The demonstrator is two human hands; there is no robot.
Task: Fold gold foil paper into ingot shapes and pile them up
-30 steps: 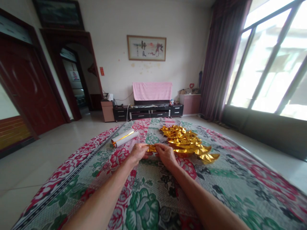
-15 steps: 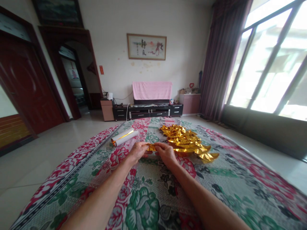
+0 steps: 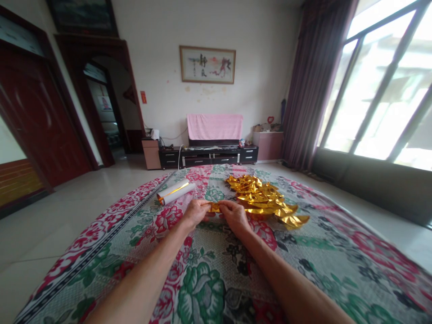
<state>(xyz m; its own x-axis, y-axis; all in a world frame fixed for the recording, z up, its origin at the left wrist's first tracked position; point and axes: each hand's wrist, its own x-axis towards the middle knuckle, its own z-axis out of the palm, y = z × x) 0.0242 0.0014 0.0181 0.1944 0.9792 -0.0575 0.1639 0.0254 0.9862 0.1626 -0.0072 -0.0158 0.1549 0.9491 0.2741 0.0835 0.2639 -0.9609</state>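
Between my two hands is a small piece of gold foil paper point(image 3: 214, 207), folded into a narrow strip. My left hand point(image 3: 196, 213) pinches its left end, and my right hand point(image 3: 234, 216) pinches the right end; the fingers cover much of it. Just beyond my right hand lies a heap of folded gold foil boats point(image 3: 266, 198) with pointed tips, overlapping in rows. To the left, past my left hand, a white roll point(image 3: 176, 192) with a gold strip along it and gold at its near end rests on the floral cloth point(image 3: 141, 256).
The patterned cloth covers a round-edged surface under my forearms. Across the tiled floor stands a low black cabinet point(image 3: 209, 156) below a screen draped with a pink towel point(image 3: 215, 127). A purple curtain point(image 3: 302, 90) and large windows are on the right, a dark red door point(image 3: 43, 112) on the left.
Both hands keep their pinch on the gold foil paper in nearly the same place. The whole view has shifted very slightly; nothing else has visibly moved.
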